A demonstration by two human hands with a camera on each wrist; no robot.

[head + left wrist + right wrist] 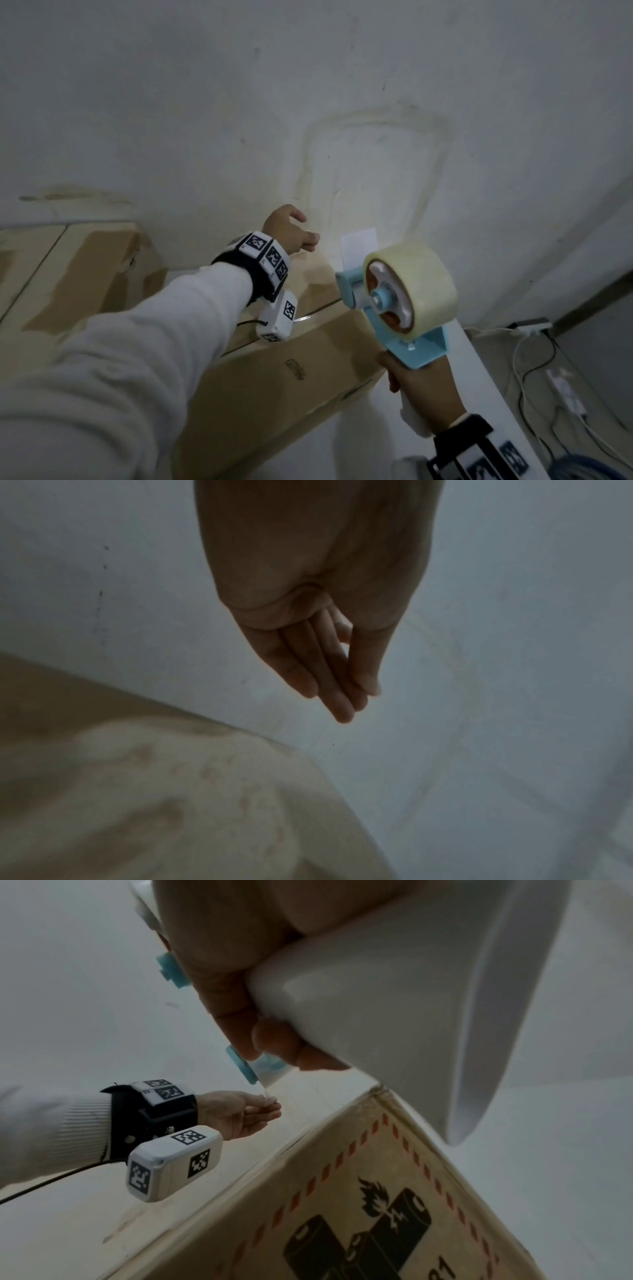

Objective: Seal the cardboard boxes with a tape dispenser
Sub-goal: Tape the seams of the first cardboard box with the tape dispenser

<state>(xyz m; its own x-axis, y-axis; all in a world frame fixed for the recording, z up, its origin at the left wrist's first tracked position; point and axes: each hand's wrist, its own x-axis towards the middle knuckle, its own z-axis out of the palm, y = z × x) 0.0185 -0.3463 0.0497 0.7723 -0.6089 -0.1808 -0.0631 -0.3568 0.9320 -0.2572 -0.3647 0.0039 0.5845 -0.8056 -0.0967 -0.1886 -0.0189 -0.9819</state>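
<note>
The right hand [423, 387] has its fingers [274, 1039] wrapped round the white handle of a light-blue tape dispenser [394, 301], holding it raised near the far right corner of a cardboard box [291, 370]. A roll of clear tape [416, 284] sits on the dispenser's hub, and a short tongue of tape sticks up from its front end. The left hand [291, 233] reaches out beyond the box's far edge, just beside that front end; its fingers [329, 680] are straight, lying close together, and grip nothing. In the right wrist view they appear close under the loose tape end, though contact cannot be told.

The box lies flat on a white surface [493, 394], its top flaps meeting in a seam. Its side, seen from the right wrist, carries a dashed red border and a black battery-and-flame warning mark. A second cardboard box [68, 274] with brown tape patches sits to the left. Behind both rises a pale wall [308, 102] with yellowish stain rings. To the right, below the surface's edge, cables [534, 370] and a white power strip lie on the floor.
</note>
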